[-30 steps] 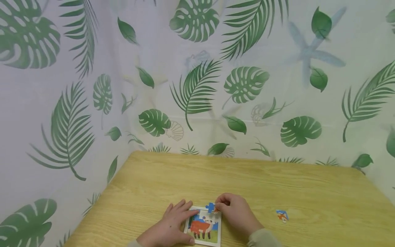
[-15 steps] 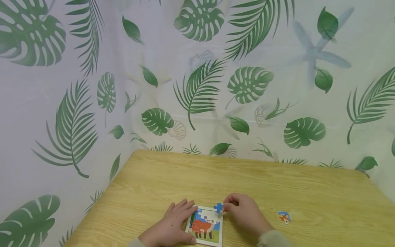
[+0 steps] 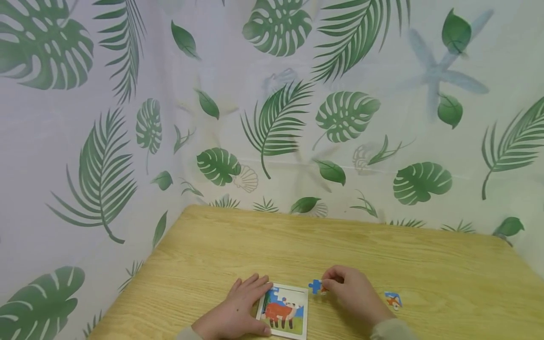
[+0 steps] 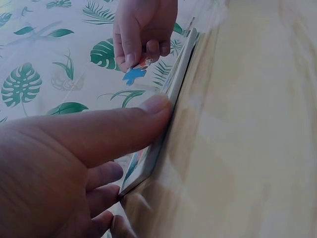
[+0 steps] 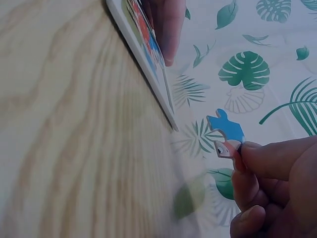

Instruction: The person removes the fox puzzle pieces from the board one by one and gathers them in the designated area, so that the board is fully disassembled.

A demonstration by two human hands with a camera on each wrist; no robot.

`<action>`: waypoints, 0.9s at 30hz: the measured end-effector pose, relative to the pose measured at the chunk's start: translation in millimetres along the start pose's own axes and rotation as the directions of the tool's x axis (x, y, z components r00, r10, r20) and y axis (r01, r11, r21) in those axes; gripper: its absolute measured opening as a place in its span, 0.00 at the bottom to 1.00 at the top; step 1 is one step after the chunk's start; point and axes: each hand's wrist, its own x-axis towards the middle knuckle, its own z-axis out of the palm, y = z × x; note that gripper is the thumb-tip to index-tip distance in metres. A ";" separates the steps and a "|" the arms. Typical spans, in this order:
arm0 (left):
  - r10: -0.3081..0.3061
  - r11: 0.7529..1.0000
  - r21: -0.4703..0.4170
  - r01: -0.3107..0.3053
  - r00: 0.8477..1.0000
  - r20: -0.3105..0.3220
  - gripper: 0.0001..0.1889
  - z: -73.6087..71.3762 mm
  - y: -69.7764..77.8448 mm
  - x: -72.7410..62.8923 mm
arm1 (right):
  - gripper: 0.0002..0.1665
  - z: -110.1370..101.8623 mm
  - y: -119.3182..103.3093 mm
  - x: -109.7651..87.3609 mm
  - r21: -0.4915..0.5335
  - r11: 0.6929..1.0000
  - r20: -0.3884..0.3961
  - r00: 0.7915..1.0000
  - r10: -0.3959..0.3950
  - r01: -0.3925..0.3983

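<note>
A small puzzle board [image 3: 306, 311] with a white border lies on the table, its picture a red animal on grass; the upper right of the picture is bare white. My left hand [image 3: 240, 309] rests along its left side, fingers spread, thumb [image 4: 124, 126] on the near edge. Between thumb and fingertips, my right hand [image 3: 354, 293] pinches a blue puzzle piece [image 3: 315, 286] just right of the board's top corner. The right wrist view shows this puzzle piece [image 5: 229, 130] with blue knobs and an eye printed on its reddish-white part, held off the table.
Another puzzle piece [image 3: 393, 300], blue, orange and white, lies on the table right of my right hand. The wood-grain table [image 3: 255, 241] reaches back to a white sheet [image 3: 289, 184] printed with green leaves, which also hangs along the left side.
My right hand has drawn the pinched piece rightward, from over the board's upper right corner to beside it. The left hand keeps its place on the board. The view has shifted slightly.
</note>
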 end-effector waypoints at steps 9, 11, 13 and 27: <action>0.008 1.000 0.023 -0.008 1.000 -0.010 0.51 0.1 1.4 -1.8 | 0.03 -15.5 10.8 -4.7 -0.020 1.000 0.004 1.000 0.005 -0.005; 0.018 1.000 0.017 -0.017 1.000 -0.005 0.51 -0.4 -0.7 -2.0 | 0.03 -18.7 12.4 -5.6 -0.020 1.000 0.006 1.000 0.004 -0.004; 0.026 1.000 0.011 -0.026 1.000 -0.001 0.51 -0.8 -2.9 -2.0 | 0.03 -22.1 14.3 -5.9 -0.025 1.000 0.007 1.000 0.000 0.000; 0.016 0.999 0.033 -0.016 1.000 -0.007 0.48 -1.4 -1.6 -2.3 | 0.05 -53.6 36.4 -1.3 -0.125 0.992 0.043 0.999 -0.007 0.013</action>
